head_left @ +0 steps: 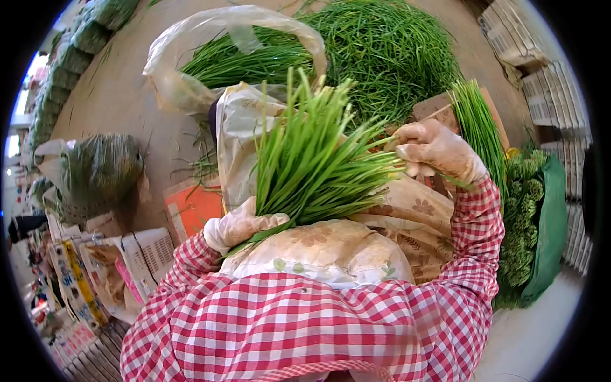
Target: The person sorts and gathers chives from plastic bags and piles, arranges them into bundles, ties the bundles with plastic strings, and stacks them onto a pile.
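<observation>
Two hands, one loose bundle of green stalks (318, 165) over the patterned apron (318, 248). The left hand (245, 226) curls round its lower side; the right hand (436, 149) pinches stalk ends at its edge, one or several, I can't quite tell. The bundle partly blocks one clear bag (167, 54) of greens. Also about: one big heap (394, 57), one neat bunch (477, 127), one stuffed bag (102, 175).

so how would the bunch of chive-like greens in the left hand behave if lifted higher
The bunch of chive-like greens would probably flex and splay: its long, thin stalks fan out beyond the gloved left hand. Some stalks might slip out, since no tie is visible.
</observation>
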Motion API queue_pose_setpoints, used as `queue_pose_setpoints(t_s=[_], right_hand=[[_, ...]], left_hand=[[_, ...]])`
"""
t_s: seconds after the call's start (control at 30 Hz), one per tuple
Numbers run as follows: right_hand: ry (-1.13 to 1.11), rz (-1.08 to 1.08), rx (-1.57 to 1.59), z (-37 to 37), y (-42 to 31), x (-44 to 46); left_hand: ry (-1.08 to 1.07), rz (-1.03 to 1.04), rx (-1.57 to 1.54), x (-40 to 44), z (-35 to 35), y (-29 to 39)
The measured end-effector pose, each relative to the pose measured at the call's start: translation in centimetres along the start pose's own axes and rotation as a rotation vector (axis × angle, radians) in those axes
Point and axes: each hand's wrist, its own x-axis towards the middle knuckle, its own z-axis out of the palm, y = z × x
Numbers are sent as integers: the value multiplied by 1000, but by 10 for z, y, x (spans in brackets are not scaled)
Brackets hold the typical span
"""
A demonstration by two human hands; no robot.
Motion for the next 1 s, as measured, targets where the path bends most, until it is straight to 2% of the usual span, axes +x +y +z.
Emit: queue_pose_setpoints(t_s=[0.03,0.17,0.2,0.27,0.3,0.37,0.43,0.47,0.5,0.57,0.6,0.63,0.67,0.73,0.77,0.83,0.9,0.97,1.0], right_hand=[[44,20,21,-4,-2,-4],[253,-316,367,-60,21,-10],[252,-313,367,-67,33,2],[972,-152,-620,-74,67,33],[961,255,-1116,-69,62,42],[899,-33,-618,-55,50,45],[814,-292,-370,-32,24,56],[774,-394,-260,-6,-14,54],[731,-513,-416,3,-34,56],[448,-726,-335,26,-74,63],[278,-698,-308,38,-88,68],[167,-839,-522,49,-98,79],[34,-806,-656,62,-99,90],[-301,-566,-944,79,-109,95],[-295,-561,-943,78,-107,98],[-619,-364,-1053,77,-97,109],[-561,-430,-974,77,-73,115],[-513,-497,-895,68,-55,112],[-424,-483,-711,61,-48,106]], left_hand=[[12,2,-10,0,1,3],[-2,-2,30,2,8,20],[-2,8,18,4,7,19],[-12,21,-75,7,7,11],[-19,23,-69,7,8,9],[45,3,-63,10,12,9],[68,-70,49,9,14,22],[41,-110,148,11,15,26],[8,-142,252,14,15,31],[-46,-125,296,16,19,46],[-84,-107,328,17,21,50],[-97,-107,336,19,22,50],[-100,-97,380,19,23,49],[-102,-13,494,18,22,49],[-97,61,563,18,21,50],[-131,-215,585,16,20,52],[-150,-186,578,15,18,52],[-131,-20,313,15,13,36],[-137,-42,245,14,13,41]])
